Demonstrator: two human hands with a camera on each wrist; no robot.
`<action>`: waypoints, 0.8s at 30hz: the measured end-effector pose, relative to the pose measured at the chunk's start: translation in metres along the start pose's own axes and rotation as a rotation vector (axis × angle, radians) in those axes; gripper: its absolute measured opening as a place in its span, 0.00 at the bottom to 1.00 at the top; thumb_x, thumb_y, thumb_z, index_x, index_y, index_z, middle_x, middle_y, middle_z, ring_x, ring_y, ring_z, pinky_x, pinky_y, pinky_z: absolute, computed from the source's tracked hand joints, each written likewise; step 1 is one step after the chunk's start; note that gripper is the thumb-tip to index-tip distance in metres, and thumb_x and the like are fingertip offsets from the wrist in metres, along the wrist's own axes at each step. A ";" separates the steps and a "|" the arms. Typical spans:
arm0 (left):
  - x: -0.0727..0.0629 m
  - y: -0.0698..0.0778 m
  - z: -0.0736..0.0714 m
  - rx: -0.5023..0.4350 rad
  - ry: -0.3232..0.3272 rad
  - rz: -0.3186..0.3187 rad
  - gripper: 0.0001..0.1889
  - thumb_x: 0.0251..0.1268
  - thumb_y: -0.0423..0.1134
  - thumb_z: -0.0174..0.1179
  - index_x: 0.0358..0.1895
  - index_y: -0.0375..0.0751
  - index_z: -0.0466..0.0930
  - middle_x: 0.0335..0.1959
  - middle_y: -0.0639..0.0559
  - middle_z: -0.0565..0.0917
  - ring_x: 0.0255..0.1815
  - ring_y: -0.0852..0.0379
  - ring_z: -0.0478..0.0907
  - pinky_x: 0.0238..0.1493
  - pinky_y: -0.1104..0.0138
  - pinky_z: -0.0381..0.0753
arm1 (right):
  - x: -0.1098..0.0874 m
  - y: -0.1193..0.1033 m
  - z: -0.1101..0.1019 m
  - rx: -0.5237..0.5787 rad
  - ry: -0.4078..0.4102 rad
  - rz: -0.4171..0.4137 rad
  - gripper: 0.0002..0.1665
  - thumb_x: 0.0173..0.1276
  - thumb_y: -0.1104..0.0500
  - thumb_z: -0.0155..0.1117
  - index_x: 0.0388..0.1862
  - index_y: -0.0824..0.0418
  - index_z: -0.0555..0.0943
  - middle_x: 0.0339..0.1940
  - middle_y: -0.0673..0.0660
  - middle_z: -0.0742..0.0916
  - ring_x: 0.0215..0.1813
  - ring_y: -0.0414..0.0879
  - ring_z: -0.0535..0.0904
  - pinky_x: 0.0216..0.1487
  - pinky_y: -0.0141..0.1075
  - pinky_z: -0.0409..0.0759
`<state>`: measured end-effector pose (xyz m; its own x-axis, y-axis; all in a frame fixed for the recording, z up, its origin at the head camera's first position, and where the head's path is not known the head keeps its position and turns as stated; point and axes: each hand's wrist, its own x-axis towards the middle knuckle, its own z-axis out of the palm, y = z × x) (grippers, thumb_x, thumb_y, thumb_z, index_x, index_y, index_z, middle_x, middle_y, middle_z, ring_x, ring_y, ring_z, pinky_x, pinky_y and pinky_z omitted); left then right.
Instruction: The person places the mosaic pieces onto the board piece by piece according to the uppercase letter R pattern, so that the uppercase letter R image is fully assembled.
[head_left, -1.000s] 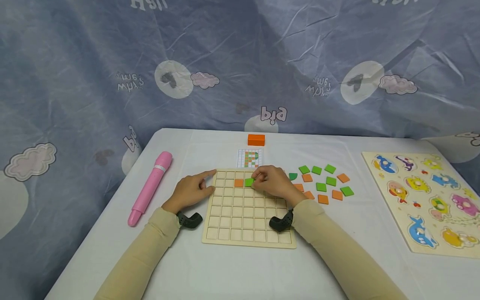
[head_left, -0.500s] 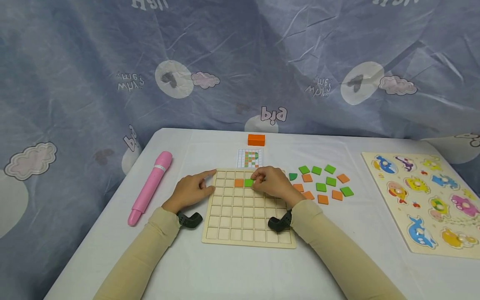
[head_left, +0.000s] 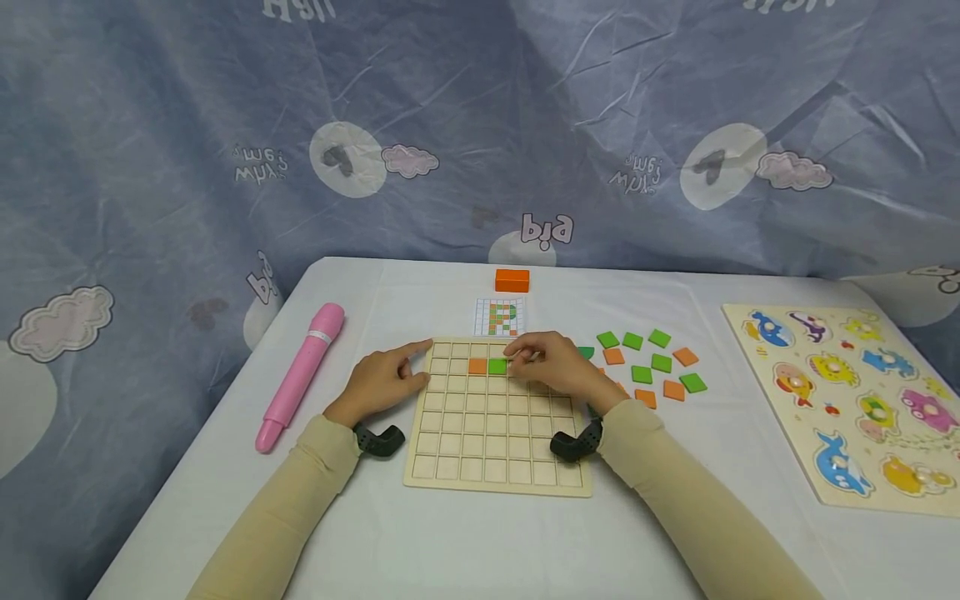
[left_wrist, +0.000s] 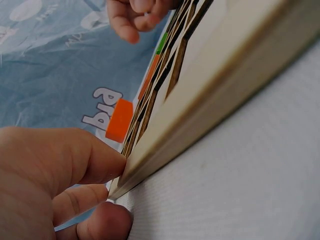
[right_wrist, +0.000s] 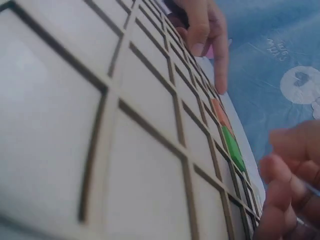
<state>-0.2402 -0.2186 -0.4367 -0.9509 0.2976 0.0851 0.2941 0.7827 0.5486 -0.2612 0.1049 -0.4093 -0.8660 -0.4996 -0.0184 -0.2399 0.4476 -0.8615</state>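
A pale wooden grid board [head_left: 475, 423] lies flat on the table. In its second row from the back sit an orange square tile [head_left: 477, 367] and, right beside it, a green square tile [head_left: 497, 367]. The left hand [head_left: 378, 380] steadies the board's left side, its index fingertip at the far left corner and its thumb against the edge. The right hand [head_left: 553, 364] hovers over the board just right of the green tile. In the right wrist view its loosely bent fingers [right_wrist: 280, 172] are apart from the tile, with nothing seen between them.
Several loose green and orange tiles [head_left: 641, 374] lie right of the board, some partly behind the right hand. A small pattern card [head_left: 501, 317] and an orange block [head_left: 512, 281] are behind it. A pink wand-like tube [head_left: 302, 377] lies left, an animal peg puzzle [head_left: 847, 400] right.
The right hand's fingers have come off the green tile, which now lies in its cell, and the hand has shifted slightly right. The left hand has stayed in place.
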 end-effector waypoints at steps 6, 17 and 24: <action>0.000 -0.001 0.001 0.000 -0.003 -0.002 0.31 0.71 0.44 0.66 0.77 0.44 0.78 0.23 0.59 0.78 0.23 0.60 0.71 0.28 0.64 0.66 | -0.011 0.006 -0.014 0.120 -0.019 0.014 0.18 0.76 0.63 0.69 0.60 0.71 0.84 0.40 0.55 0.82 0.29 0.45 0.73 0.32 0.34 0.75; 0.002 -0.002 0.001 0.001 -0.006 -0.003 0.32 0.71 0.45 0.66 0.77 0.43 0.77 0.23 0.59 0.78 0.23 0.60 0.72 0.28 0.64 0.67 | -0.053 0.018 -0.049 0.150 -0.017 0.039 0.22 0.78 0.64 0.67 0.65 0.76 0.79 0.40 0.58 0.83 0.25 0.43 0.72 0.26 0.33 0.69; 0.002 -0.002 0.002 -0.007 -0.008 -0.009 0.32 0.71 0.46 0.66 0.78 0.44 0.77 0.23 0.59 0.78 0.23 0.60 0.72 0.28 0.64 0.67 | -0.087 0.033 -0.066 0.104 0.053 -0.023 0.20 0.78 0.64 0.67 0.63 0.74 0.81 0.40 0.60 0.87 0.29 0.46 0.78 0.30 0.33 0.75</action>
<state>-0.2423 -0.2185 -0.4390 -0.9527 0.2948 0.0736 0.2847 0.7816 0.5551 -0.2232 0.2120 -0.4023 -0.8833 -0.4680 0.0266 -0.2156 0.3552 -0.9096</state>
